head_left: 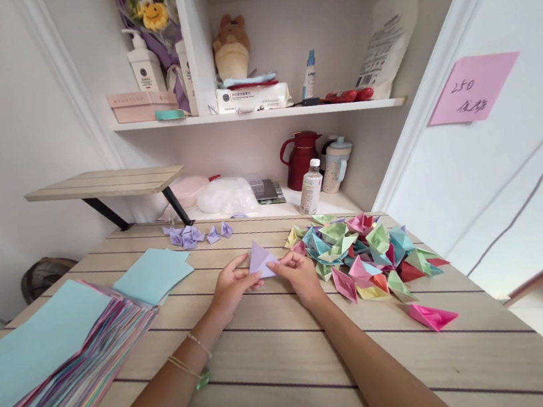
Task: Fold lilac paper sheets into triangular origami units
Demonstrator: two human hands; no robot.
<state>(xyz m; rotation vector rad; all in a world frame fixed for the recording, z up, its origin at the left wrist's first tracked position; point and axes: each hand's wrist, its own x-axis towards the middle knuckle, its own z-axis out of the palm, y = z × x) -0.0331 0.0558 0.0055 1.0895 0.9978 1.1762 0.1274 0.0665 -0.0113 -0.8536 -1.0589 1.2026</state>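
A piece of folded lilac paper (259,258), triangular with its tip pointing up, is held between both hands just above the wooden table. On its left edge my left hand (235,283) pinches it with thumb and fingers. My right hand (297,274) grips the lower right corner, thumb in front. Close by on the right lies a heap of folded paper boats (338,242) in pink, green, blue and other colours. One bright pink paper boat (433,317) sits apart at the front. Several small folded lilac pieces (190,237) lie beyond my left hand.
On the left are a tall fanned stack of coloured paper (94,343) and blue sheets (153,274). A small raised wooden shelf (107,183) stands behind them. At the back are a plastic bottle (310,188), a red jug (301,159) and a tumbler (337,164).
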